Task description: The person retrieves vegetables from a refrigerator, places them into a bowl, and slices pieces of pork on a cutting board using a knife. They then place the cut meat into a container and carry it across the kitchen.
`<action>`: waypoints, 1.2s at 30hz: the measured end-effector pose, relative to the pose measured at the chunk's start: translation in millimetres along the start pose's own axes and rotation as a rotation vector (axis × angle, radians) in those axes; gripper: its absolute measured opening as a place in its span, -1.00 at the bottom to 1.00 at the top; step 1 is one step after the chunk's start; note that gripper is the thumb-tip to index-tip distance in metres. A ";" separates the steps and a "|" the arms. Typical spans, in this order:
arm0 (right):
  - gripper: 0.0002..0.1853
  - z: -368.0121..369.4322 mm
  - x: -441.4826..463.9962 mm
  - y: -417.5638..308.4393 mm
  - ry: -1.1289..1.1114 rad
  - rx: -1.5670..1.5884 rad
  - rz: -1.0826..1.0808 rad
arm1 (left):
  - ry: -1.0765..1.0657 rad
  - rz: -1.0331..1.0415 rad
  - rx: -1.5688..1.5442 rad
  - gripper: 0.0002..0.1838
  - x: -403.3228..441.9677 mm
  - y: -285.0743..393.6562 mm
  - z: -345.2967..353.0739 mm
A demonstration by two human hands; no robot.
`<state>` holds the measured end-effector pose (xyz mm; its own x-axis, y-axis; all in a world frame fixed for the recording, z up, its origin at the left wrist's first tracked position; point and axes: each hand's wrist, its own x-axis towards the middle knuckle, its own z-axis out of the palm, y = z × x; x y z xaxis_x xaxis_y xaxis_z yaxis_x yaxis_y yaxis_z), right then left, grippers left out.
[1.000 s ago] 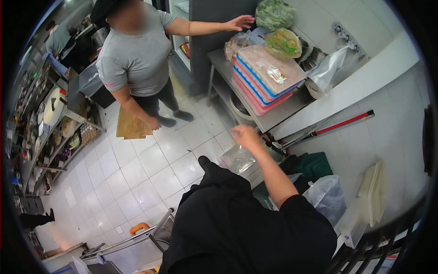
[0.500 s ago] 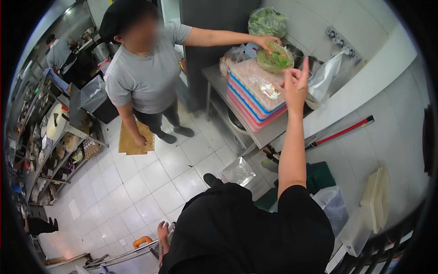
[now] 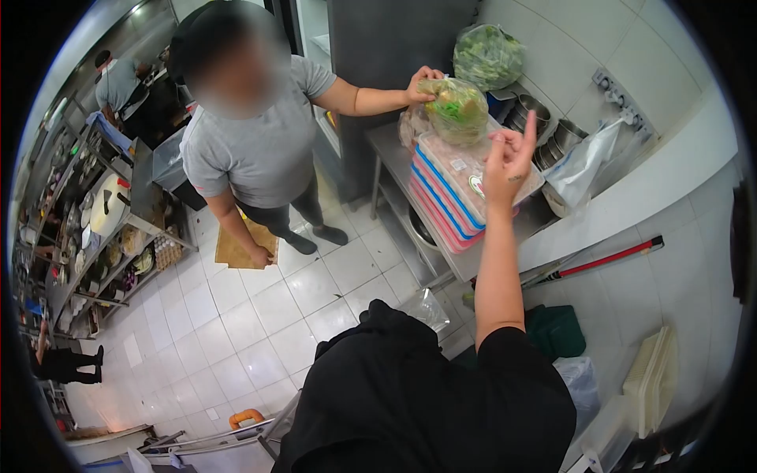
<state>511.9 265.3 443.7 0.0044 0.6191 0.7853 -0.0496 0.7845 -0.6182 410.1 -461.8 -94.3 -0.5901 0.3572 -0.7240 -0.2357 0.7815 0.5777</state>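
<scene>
My right hand [image 3: 509,167] is raised in front of the stacked lidded containers [image 3: 449,189], with the index finger stretched up, the other fingers partly bent and nothing held. It looks open. My left hand is out of sight. A co-worker in a grey shirt [image 3: 252,150] stands across from me and grips a clear bag of vegetables [image 3: 457,112] above the stack. Behind it, a larger bag of leafy greens [image 3: 489,57] rests against the wall.
Metal pots [image 3: 528,114] and a white plastic bag [image 3: 587,165] are at the table's wall side. A red-handled pole [image 3: 603,258] leans low at right. Crowded shelves [image 3: 102,236] line the left. Cardboard [image 3: 233,244] lies on the floor; two other people are farther off.
My right hand rose from low beside the table to in front of the stack, index finger extended. The co-worker took hold of the vegetable bag and lifted it. My left hand left view.
</scene>
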 end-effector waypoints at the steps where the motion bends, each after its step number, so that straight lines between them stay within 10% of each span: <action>1: -0.24 10.3 -1.5 16.3 -0.054 0.020 0.076 | 0.017 0.004 0.005 -0.39 3.5 -6.3 0.5; 10: -0.53 88.3 -149.5 -11.1 -1.047 0.033 0.484 | 0.331 0.042 0.104 -0.35 -2.0 40.2 -18.0; 16: -0.49 78.2 -289.6 -12.2 -1.909 -0.149 0.215 | 0.245 -0.100 -0.060 -0.32 9.8 51.6 7.8; 26: -0.83 80.6 -232.8 39.6 -1.458 -0.234 0.234 | 0.129 -0.166 -0.103 -0.26 -53.0 79.7 30.7; 36: -0.80 97.1 -294.4 6.4 -1.638 -0.051 0.232 | 0.299 -0.221 0.000 -0.32 -61.7 109.3 12.3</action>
<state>413.3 84.5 211.9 -0.9891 0.0484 -0.1388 0.1320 0.7075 -0.6943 430.2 -392.1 8.8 -0.7245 0.0142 -0.6892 -0.3829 0.8231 0.4194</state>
